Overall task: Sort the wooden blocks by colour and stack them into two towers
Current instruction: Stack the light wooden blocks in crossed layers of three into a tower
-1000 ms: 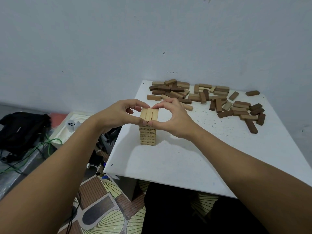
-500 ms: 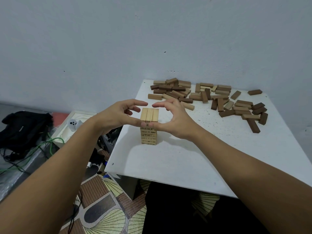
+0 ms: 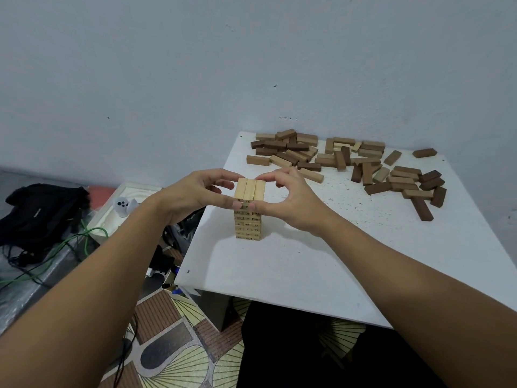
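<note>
Left hand (image 3: 193, 196), right hand (image 3: 293, 203) pinch top layer of pale tower (image 3: 248, 212) (numbers printed, "14" legible)

— Where's the light tower (image 3: 248, 217)?
— Upright near the white table's (image 3: 307, 261) left edge, three pale blocks across its top.
— And the rest?
— Loose blocks (image 3: 344, 163), light and dark mixed, scattered at the far side.

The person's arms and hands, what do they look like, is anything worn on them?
Both forearms are bare up to the frame edge, with no sleeves in view. The left hand and the right hand show no gloves, and no rings, watch or bands can be seen on the fingers or wrists.
</note>
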The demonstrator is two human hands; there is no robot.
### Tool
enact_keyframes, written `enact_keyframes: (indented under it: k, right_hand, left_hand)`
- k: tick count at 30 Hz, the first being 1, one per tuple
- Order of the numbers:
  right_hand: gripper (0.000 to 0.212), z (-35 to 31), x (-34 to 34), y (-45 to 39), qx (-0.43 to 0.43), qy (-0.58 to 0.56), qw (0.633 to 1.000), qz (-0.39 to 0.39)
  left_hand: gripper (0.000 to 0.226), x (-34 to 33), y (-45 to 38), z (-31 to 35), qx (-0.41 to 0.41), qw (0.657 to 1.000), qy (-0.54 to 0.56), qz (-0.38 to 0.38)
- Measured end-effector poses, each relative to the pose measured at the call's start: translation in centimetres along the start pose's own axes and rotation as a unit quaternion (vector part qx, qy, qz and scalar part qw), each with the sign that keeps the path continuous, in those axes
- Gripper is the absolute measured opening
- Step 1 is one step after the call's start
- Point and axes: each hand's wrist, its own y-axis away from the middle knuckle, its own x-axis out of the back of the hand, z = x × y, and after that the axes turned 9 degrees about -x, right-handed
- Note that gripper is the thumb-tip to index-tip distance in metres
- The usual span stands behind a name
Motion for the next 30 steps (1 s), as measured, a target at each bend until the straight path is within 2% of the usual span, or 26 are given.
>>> enact_keyframes:
  k: [7, 9, 11, 13, 15, 17, 19, 22, 23, 27, 30]
  right_hand:
    - [0.061, -0.3, -0.2, 0.2, -0.003, -0.005, 1.0, -0.001]
    - [0.067, -0.1, -0.3, 0.5, -0.007, -0.005, 1.0, -0.002]
    - [0.069, 0.1, -0.5, 0.9, -0.012, -0.05, 0.999, 0.007]
    - [0.066, 0.2, -1.0, 1.5, -0.027, -0.145, 0.989, 0.024]
    - [0.064, 0.1, -2.4, 2.3, -0.061, -0.236, 0.969, 0.039]
    - [0.063, -0.2, -4.2, 2.9, -0.098, -0.293, 0.95, 0.054]
    - [0.058, -0.8, -5.6, 3.3, -0.122, -0.344, 0.929, 0.057]
    - [0.038, -2.2, -6.1, 3.9, -0.146, -0.401, 0.904, 0.033]
    - [0.039, -3.0, -6.1, 4.1, -0.148, -0.417, 0.896, 0.034]
    - [0.044, -4.4, -6.0, 4.1, -0.141, -0.447, 0.883, 0.038]
    - [0.05, -4.5, -6.1, 3.7, -0.154, -0.448, 0.88, 0.036]
  left_hand:
    - [0.057, -0.2, 0.2, 0.3, 0.0, 1.0, 0.007, 0.002]
    - [0.068, -0.2, 0.3, 0.2, 0.012, 1.0, 0.002, -0.005]
    - [0.082, -0.2, 0.5, -0.2, 0.023, 1.0, 0.017, 0.002]
    - [0.079, -0.8, 0.8, -0.5, 0.014, 0.993, 0.102, 0.063]
    - [0.079, -2.3, 0.8, -0.7, 0.005, 0.962, 0.227, 0.152]
    - [0.085, -4.2, 0.4, -1.0, 0.009, 0.935, 0.279, 0.219]
    - [0.098, -6.0, -0.2, -1.4, 0.018, 0.92, 0.303, 0.248]
    - [0.127, -8.0, -0.5, -1.3, 0.04, 0.913, 0.315, 0.258]
    - [0.132, -8.3, -0.5, -1.4, 0.041, 0.913, 0.312, 0.26]
    - [0.13, -9.4, -0.4, -1.6, 0.043, 0.919, 0.29, 0.263]
    - [0.116, -9.9, 0.1, -0.5, 0.049, 0.919, 0.285, 0.267]
